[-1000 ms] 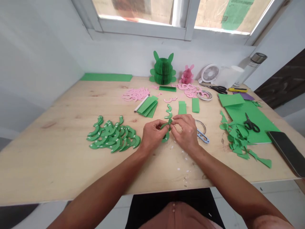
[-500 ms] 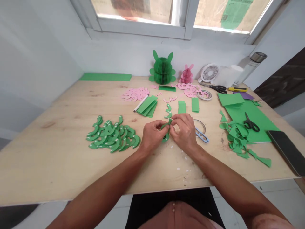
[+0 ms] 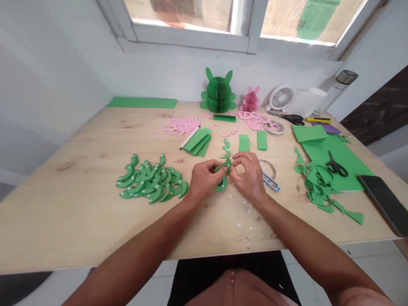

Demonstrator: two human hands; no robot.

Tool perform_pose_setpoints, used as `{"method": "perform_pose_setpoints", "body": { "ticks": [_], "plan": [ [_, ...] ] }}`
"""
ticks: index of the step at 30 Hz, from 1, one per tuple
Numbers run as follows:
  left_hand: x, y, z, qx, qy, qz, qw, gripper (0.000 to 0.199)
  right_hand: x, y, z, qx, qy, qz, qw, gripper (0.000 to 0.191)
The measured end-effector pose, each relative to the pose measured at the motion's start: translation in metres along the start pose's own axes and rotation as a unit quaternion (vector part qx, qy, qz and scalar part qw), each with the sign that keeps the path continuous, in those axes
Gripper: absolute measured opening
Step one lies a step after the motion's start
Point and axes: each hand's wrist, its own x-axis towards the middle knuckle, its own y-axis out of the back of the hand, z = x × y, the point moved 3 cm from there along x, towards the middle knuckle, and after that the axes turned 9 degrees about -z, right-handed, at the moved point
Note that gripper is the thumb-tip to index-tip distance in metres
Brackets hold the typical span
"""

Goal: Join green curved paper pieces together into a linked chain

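Note:
Near the front middle of the table, my left hand (image 3: 207, 178) pinches a curved green paper piece (image 3: 228, 163) with a small white mark on it. My right hand (image 3: 248, 174) is just to the right, thumb and forefinger pressed together at the piece's edge; anything between them is too small to make out. Below the fingers shows another green curved part (image 3: 222, 184). Small green curved pieces (image 3: 226, 148) lie just beyond my hands. A heap of green curved pieces with white marks (image 3: 153, 180) is to the left.
Green folded papers (image 3: 198, 142) and a white pen (image 3: 190, 137) lie beyond my hands. A blue cutter (image 3: 270, 182) and a tape roll (image 3: 268, 168) are beside my right hand. Rightward are black scissors (image 3: 337, 165), green scraps (image 3: 317, 187) and a phone (image 3: 384, 202).
The fingers of my right hand have drawn slightly away from my left hand, and more of the held green piece shows, with its white mark.

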Motion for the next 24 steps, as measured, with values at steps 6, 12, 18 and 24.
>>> {"method": "perform_pose_setpoints", "body": {
  "ticks": [6,12,18,24],
  "plan": [
    [0.0,0.001,0.001,-0.021,0.014,0.002,1.0,0.021,0.0,0.001,0.0,0.002,0.009,-0.008,1.0,0.008],
    [0.0,0.0,0.002,-0.033,0.018,-0.003,0.999,0.022,-0.001,0.002,0.001,0.018,-0.017,-0.027,0.999,0.005],
    [-0.001,0.0,0.006,0.036,-0.031,-0.002,0.999,0.016,-0.001,-0.001,0.004,0.041,-0.048,-0.041,0.997,0.006],
    [-0.004,0.0,0.01,0.097,-0.047,0.01,0.994,0.014,0.0,-0.003,0.008,0.064,-0.064,-0.04,0.995,0.006]
  ]
}}
